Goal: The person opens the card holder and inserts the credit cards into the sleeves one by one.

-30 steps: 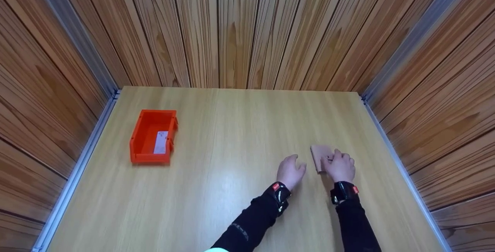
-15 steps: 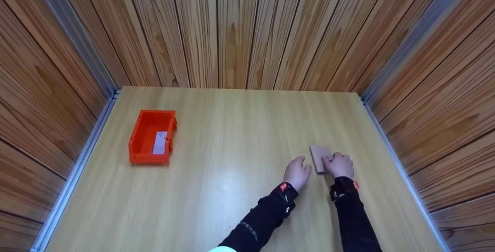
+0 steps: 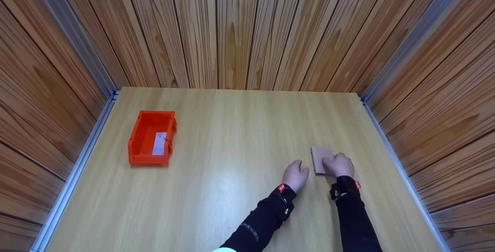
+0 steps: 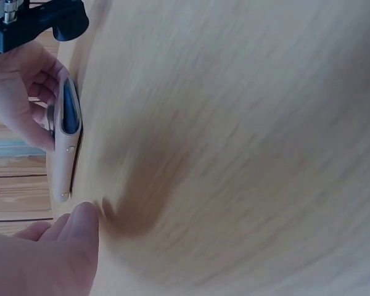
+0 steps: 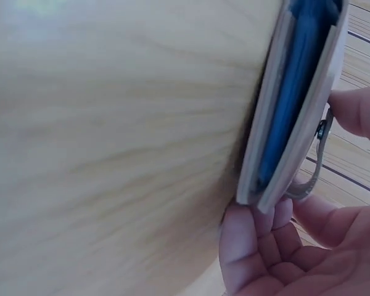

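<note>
A pinkish-beige card case (image 3: pixel 320 160) lies on the table at the right. Its edge shows a blue inside in the right wrist view, where a strap (image 5: pixel 320 157) with a metal snap stands out from the upper cover. My right hand (image 3: pixel 339 165) grips the case at its right side, thumb on the top cover and curled fingers (image 5: pixel 240 246) at the edge. Part of the strap is hidden by this hand. To the left of the case, a small gap away, my left hand (image 3: pixel 296 176) hovers with loosely bent fingers and holds nothing.
An orange-red bin (image 3: pixel 133 147) with a white label stands at the left of the wooden table (image 3: pixel 232 128). Wood-plank walls (image 3: pixel 232 31) with metal edge rails enclose the table at the back and both sides.
My right hand's thumb and fingers have closed in on the case, and the dark detail beside the thumb is now covered. My left hand has shifted slightly right and nearer to me.
</note>
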`<state>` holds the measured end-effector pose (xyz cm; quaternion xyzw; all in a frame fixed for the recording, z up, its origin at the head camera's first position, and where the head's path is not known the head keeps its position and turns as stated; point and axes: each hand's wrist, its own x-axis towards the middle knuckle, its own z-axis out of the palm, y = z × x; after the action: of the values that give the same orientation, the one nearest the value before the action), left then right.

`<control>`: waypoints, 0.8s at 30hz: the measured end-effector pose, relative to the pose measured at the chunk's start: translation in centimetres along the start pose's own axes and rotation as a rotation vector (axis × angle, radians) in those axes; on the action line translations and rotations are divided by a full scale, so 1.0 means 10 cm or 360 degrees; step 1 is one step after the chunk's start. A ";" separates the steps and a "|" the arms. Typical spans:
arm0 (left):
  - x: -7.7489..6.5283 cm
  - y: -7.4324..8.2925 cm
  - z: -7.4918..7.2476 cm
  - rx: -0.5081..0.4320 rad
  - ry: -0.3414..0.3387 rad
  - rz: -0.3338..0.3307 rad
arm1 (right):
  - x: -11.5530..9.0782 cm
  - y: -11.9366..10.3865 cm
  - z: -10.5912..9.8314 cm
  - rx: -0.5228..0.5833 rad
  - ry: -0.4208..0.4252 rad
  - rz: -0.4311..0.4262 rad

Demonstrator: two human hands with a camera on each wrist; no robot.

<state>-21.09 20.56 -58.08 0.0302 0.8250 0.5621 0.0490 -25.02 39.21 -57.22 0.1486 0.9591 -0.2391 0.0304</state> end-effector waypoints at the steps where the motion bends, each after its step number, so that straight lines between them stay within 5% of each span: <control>1: 0.00 0.00 0.00 -0.0015 -0.0006 -0.0016 | -0.01 0.00 0.00 0.0005 0.0004 -0.0001; 11: 0.00 0.01 -0.03 -0.0056 0.0008 -0.0024 | -0.08 -0.03 0.03 0.0175 0.0059 -0.0079; 24: 0.03 -0.10 -0.04 -0.0098 -0.0006 -0.0008 | -0.22 -0.17 0.16 0.0313 -0.0038 -0.0049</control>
<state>-21.42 19.82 -58.87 0.0276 0.8074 0.5870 0.0528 -23.48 36.44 -57.59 0.1333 0.9326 -0.3345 0.0233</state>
